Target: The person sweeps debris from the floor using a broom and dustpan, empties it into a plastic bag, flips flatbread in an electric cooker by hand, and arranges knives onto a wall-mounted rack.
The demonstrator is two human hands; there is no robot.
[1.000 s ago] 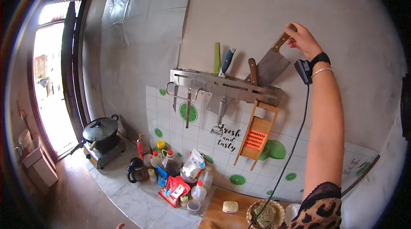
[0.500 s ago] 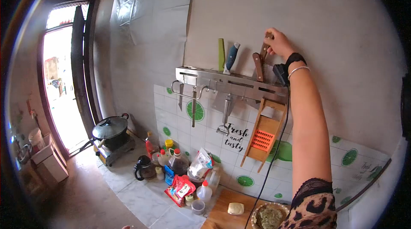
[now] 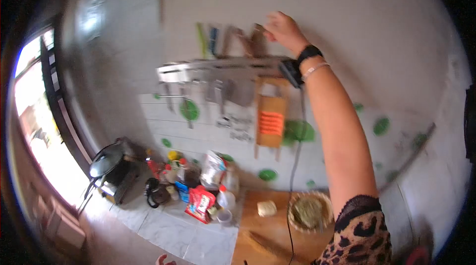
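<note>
My right hand (image 3: 283,31) is raised at the knife rack (image 3: 223,62) on the wall, its fingers curled beside the brown handle of the cleaver (image 3: 258,41). Motion blur hides whether they touch it. The handle stands up from the rack's right end, next to another brown-handled knife (image 3: 242,42). A blue handle (image 3: 213,41) and a green one (image 3: 201,39) stand further left. Only a few fingertips of my left hand (image 3: 164,260) show at the bottom edge; what they hold, if anything, is out of view.
A wooden grater (image 3: 270,138) hangs under the rack. A black cord (image 3: 293,171) runs down from the black device at my right wrist. Below are a dough piece (image 3: 267,208), a basket (image 3: 292,220), a wooden board (image 3: 248,250), bottles and packets, and a lidded pot (image 3: 106,160) at left.
The cleaver has gone from tilted above the rack to upright in its right end. My right hand has moved left and loosened or shifted beside the handle. The view has turned and blurred.
</note>
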